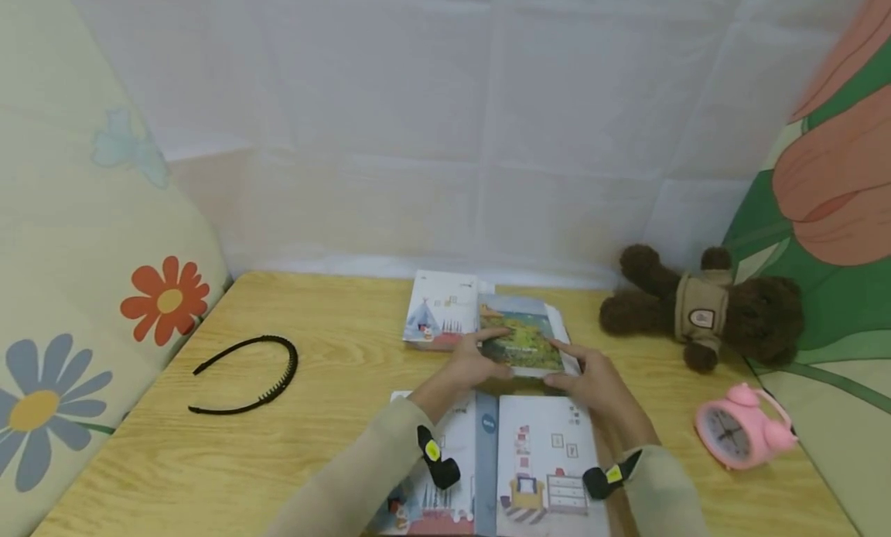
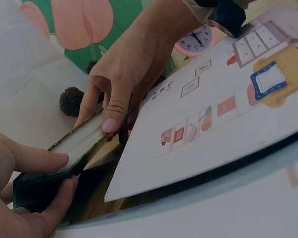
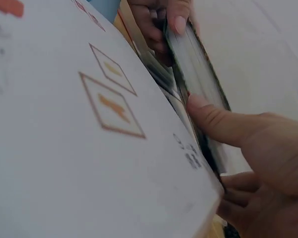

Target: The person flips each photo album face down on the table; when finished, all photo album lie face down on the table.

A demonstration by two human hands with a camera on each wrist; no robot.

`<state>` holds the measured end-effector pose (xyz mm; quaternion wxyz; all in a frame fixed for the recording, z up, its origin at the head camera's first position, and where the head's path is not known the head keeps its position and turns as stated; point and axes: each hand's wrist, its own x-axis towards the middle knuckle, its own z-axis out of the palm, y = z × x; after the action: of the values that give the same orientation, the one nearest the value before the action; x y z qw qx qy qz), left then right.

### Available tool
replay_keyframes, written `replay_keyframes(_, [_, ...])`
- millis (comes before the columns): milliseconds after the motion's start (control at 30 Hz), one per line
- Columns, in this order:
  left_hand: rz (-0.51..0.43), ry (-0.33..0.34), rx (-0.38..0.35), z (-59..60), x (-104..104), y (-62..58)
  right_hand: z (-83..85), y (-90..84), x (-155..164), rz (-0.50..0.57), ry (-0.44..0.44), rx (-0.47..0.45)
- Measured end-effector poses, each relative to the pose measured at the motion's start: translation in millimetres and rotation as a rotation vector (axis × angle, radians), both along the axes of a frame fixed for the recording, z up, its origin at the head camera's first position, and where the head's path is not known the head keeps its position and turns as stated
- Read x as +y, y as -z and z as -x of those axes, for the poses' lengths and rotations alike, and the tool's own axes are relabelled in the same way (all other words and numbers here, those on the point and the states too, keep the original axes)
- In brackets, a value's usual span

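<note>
Both hands hold a thick book (image 1: 522,340) with a green and yellow picture cover, near the table's back edge. My left hand (image 1: 473,367) grips its near left corner, the thumb on the pale page edge (image 2: 82,144) and fingers underneath in the left wrist view. At the near right corner my right hand (image 1: 592,378) pinches it, its thumb (image 3: 208,114) against the pages in the right wrist view. Below both wrists lies an opened white illustrated cover (image 1: 550,452) with a blue spine strip (image 1: 486,452) down its middle. The forearms hide parts of it.
A white illustrated box (image 1: 442,309) stands behind, left of the book. Far left lies a black toothed headband (image 1: 292,367). To the right are a brown teddy bear (image 1: 703,309) on its side and a pink alarm clock (image 1: 727,432). A white cloth (image 1: 418,135) hangs behind the table.
</note>
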<state>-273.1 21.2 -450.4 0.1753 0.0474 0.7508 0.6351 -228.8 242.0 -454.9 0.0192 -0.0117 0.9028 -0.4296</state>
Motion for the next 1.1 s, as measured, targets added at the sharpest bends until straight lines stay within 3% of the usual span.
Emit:
replay_keyframes(100, [-0.009,-0.002,-0.006,-1.2,-0.1,-1.5,0.3,-2.4,4.5,-0.019,-0.01,0.038])
replay_keyframes(300, [0.185,0.094,0.072,-9.2,2.4,-7.8,-4.2,-10.1,7.2,-0.104,-0.036,0.097])
replay_keyframes(467, [0.323,0.163,0.153,-15.3,3.4,-9.1,-9.5,-20.9,2.5,-0.238,-0.038,0.176])
replay_keyframes(733, [0.511,0.268,0.417,-22.9,9.2,-8.1,-23.7,-42.6,-15.8,-0.395,0.001,0.296])
replay_keyframes(833, [0.633,0.287,0.524,-26.2,13.8,-9.9,-26.8,-53.5,-23.8,-0.425,-0.005,0.382])
replay_keyframes(900, [0.696,0.298,0.553,-28.2,16.2,-12.5,-25.4,-59.1,-29.0,-0.442,-0.02,0.444])
replay_keyframes(1000, [0.751,0.313,0.57,-30.1,17.5,-15.6,-21.8,-62.3,-36.4,-0.418,-0.059,0.467])
replay_keyframes(1100, [0.747,0.317,0.567,-31.3,16.2,-16.5,-20.2,-59.5,-40.7,-0.359,-0.08,0.448])
